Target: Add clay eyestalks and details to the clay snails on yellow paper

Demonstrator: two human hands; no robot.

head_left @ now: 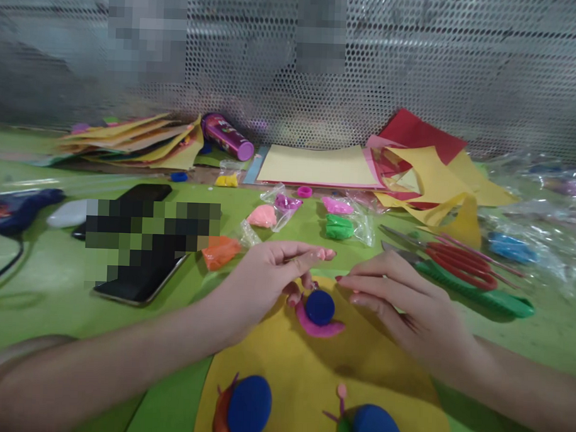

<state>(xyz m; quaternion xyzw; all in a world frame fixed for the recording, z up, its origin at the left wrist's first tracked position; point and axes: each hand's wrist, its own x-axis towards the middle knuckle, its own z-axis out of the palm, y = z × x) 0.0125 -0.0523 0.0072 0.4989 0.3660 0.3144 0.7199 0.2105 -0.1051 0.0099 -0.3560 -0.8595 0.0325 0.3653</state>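
My left hand is closed, with a small bit of pink clay between thumb and forefinger. Its lower fingertips are beside the head of a clay snail with a pink body and a dark blue round shell. Across from it, my right hand has thumb and fingertips drawn together; what they pinch is too small to make out. The snail lies on a yellow sheet. Nearer me on that sheet are two more snails with blue shells, one orange-bodied, one green-bodied.
Behind the hands lie orange clay, peach clay and green clay. Red-handled scissors and a green-handled tool lie right. Phones are left; coloured paper lies before a perforated metal panel.
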